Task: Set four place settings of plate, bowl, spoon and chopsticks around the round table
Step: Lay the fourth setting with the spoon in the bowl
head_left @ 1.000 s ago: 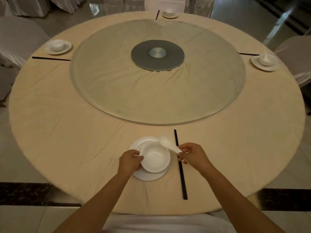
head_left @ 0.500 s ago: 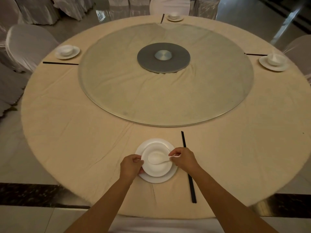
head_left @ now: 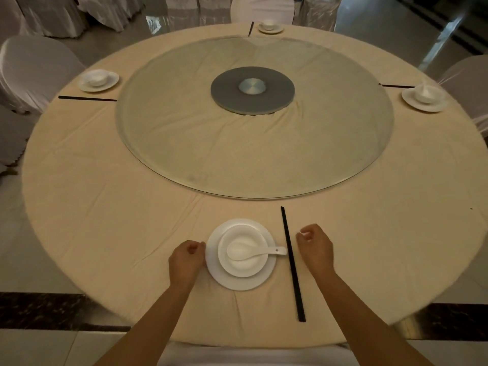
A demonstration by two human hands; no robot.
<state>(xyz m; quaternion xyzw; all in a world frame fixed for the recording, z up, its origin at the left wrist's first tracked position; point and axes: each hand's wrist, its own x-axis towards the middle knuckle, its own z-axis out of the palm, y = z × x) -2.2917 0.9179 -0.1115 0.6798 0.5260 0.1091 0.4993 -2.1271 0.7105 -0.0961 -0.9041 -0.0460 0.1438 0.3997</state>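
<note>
At the table's near edge a white plate [head_left: 237,283] carries a white bowl [head_left: 243,269]. A white spoon [head_left: 253,251] lies in the bowl, handle over the right rim. Black chopsticks [head_left: 291,262] lie just right of the plate. My left hand [head_left: 186,256] sits beside the plate's left rim, fingers loosely curled, holding nothing. My right hand [head_left: 314,245] hovers right of the chopsticks, also loosely curled and empty. Three more settings stand at the left [head_left: 99,80], far [head_left: 270,26] and right [head_left: 425,97], each with chopsticks beside it.
A large glass turntable [head_left: 184,133] with a grey hub [head_left: 252,89] fills the middle of the beige-clothed round table [head_left: 105,220]. Cloth-covered chairs stand at the left [head_left: 34,67], far side [head_left: 261,9] and right [head_left: 470,80].
My right hand laid the spoon in the bowl, let it go and drew back to the right past the chopsticks. My left hand came off the bowl and plate.
</note>
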